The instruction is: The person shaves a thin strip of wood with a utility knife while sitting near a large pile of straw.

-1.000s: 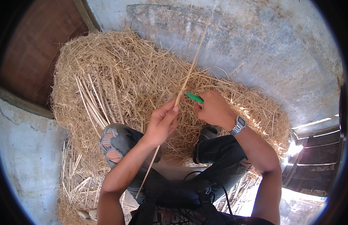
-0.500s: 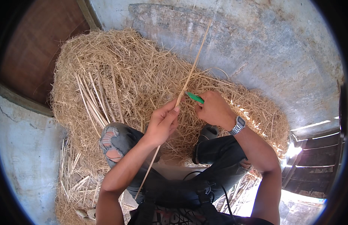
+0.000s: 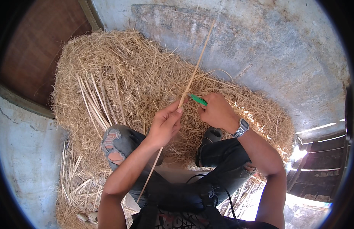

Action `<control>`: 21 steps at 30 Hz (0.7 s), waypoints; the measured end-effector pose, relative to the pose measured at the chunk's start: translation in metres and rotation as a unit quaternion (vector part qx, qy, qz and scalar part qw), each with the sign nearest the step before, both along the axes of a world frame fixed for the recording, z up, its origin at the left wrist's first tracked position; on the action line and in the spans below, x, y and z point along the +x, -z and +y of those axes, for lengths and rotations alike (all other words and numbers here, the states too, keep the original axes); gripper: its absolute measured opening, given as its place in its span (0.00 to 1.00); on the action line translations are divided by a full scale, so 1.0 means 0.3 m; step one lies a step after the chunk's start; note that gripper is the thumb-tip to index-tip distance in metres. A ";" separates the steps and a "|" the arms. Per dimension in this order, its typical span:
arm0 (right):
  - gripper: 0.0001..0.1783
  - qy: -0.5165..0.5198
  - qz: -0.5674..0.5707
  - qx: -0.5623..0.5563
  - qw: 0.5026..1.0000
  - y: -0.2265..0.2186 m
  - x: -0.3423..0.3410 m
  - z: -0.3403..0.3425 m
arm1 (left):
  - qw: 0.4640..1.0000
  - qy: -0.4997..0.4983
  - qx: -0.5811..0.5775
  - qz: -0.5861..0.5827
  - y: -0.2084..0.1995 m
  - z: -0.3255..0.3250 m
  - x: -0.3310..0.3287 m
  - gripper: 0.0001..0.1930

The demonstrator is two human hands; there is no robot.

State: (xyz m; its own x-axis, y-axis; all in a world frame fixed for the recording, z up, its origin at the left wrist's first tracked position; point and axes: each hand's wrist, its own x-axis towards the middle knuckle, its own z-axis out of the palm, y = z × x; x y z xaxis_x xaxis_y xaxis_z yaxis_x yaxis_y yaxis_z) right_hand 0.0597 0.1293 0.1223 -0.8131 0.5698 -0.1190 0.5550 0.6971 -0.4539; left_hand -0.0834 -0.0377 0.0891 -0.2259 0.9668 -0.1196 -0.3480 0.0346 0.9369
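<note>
A long, thin pale strip, bamboo by its look (image 3: 199, 59), runs slantwise from above my left knee up toward the wall. My left hand (image 3: 165, 124) pinches it near its middle between thumb and fingers. In my right hand (image 3: 219, 110), wrapped by the fingers, is a green-handled utility knife (image 3: 198, 100). Its tip points left and lies close beside the strip, just above my left fingertips; whether the blade touches the strip I cannot tell. A silver watch is on my right wrist.
A big heap of dry straw (image 3: 138, 72) spreads in front of me against a grey wall (image 3: 261, 45). Several pale strips (image 3: 93, 101) lie on the straw at the left, beside my bent left knee (image 3: 117, 143). Dark slatted boards (image 3: 318, 168) stand at the right.
</note>
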 end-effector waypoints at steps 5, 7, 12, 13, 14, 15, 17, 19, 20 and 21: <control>0.12 -0.003 0.012 0.005 1.000 0.004 0.004 0.004 | 1.000 0.002 0.002 -0.002 -0.003 0.003 0.000 0.24; 0.12 -0.013 0.021 0.022 0.999 0.016 0.003 0.005 | 1.000 -0.014 -0.009 0.002 -0.002 0.002 0.005 0.24; 0.13 -0.049 -0.004 0.020 0.999 0.064 0.009 0.013 | 0.946 -0.103 -0.024 0.306 0.049 -0.001 0.041 0.25; 0.13 -0.050 -0.024 0.008 0.998 0.059 0.006 0.019 | 0.935 -0.096 -0.037 0.340 0.022 -0.001 0.041 0.25; 0.13 -0.051 -0.044 -0.004 0.998 0.055 0.005 0.022 | 0.922 -0.089 -0.049 0.374 0.004 -0.001 0.041 0.26; 0.13 -0.045 -0.047 -0.011 0.998 0.060 0.006 0.022 | 0.922 -0.082 -0.057 0.375 -0.001 -0.001 0.042 0.26; 0.13 -0.036 -0.051 -0.022 0.998 0.078 0.001 0.023 | 0.920 -0.070 -0.075 0.379 -0.010 -0.005 0.043 0.26; 0.12 -0.011 -0.043 -0.031 0.999 0.087 -0.002 0.022 | 0.921 -0.069 -0.071 0.376 -0.019 -0.009 0.049 0.26; 0.12 0.002 -0.039 -0.036 0.999 0.092 -0.003 0.019 | 0.922 -0.068 -0.070 0.374 -0.018 -0.012 0.051 0.26; 0.12 0.004 -0.053 -0.045 0.998 0.091 -0.009 0.020 | 0.928 -0.066 -0.066 0.361 -0.012 -0.013 0.049 0.26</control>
State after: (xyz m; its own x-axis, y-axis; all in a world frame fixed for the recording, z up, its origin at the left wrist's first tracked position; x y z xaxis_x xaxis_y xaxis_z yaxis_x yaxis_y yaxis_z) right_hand 0.0570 0.1353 0.0950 -0.7888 0.5592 -0.2553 0.6086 0.6523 -0.4518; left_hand -0.0687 -0.0415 0.0928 -0.4088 0.9126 -0.0063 0.3602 0.1676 0.9177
